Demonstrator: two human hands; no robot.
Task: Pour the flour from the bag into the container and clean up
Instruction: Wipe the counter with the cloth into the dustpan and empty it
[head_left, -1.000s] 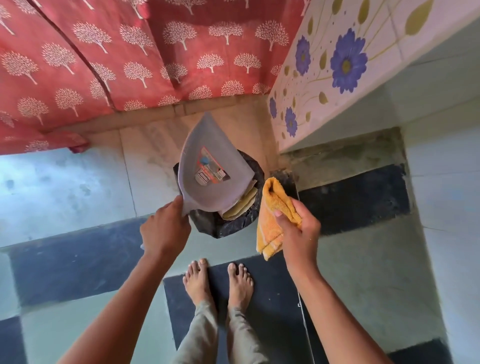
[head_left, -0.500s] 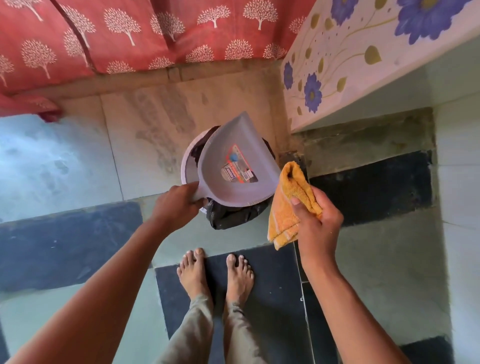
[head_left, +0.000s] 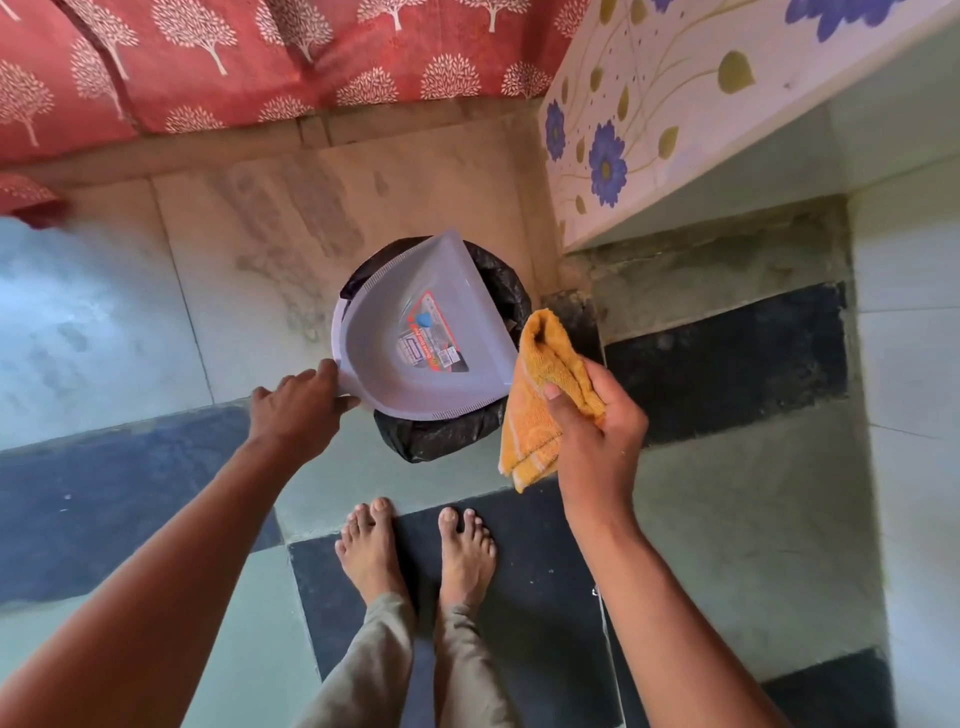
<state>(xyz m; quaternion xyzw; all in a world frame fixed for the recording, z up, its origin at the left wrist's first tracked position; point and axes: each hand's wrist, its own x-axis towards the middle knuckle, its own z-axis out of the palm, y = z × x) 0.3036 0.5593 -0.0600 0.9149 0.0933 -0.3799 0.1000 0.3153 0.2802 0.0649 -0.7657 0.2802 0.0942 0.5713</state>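
Clean-up step, seemingly: at frame centre the left hand (head_left: 298, 402) grips the dustpan (head_left: 421, 338) over the bin (head_left: 447, 436), the right hand (head_left: 597, 421) clutches a cloth (head_left: 545, 384); next, probably wiping the pan; flour bag unseen.

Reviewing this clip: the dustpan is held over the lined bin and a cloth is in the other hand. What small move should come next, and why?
Probably bring the orange cloth, gripped in the right hand, to the dustpan and wipe its inside. The left hand holds the pan by its handle over the black-lined bin, so anything wiped off should fall in. Whether flour remains in it cannot be told.
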